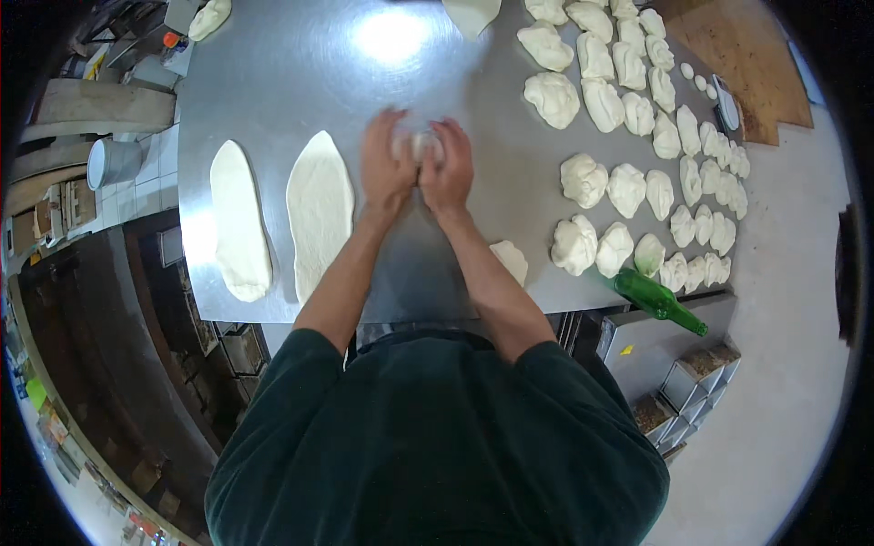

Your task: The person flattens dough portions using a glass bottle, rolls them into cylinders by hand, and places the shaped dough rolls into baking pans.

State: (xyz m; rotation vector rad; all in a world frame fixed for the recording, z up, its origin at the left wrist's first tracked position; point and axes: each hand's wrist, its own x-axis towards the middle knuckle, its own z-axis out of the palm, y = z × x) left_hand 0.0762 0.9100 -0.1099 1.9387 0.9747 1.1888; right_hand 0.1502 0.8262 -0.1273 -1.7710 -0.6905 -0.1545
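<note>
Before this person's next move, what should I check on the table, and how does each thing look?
1. Left grip and right grip both at the small dough piece: ok.
2. Small dough piece's exact shape: cannot tell, blurred.
3. Two long dough strips lying apart from each other: ok.
4. Dough lumps apart from the right grip: ok.
5. Green bottle wholly on the metal table: not ok; its neck appears to reach past the edge.
6. Flat dough piece untouched by the right forearm: cannot tell.

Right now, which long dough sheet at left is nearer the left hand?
The right sheet, partly hidden by the left forearm; the other sheet lies farther left.
</note>
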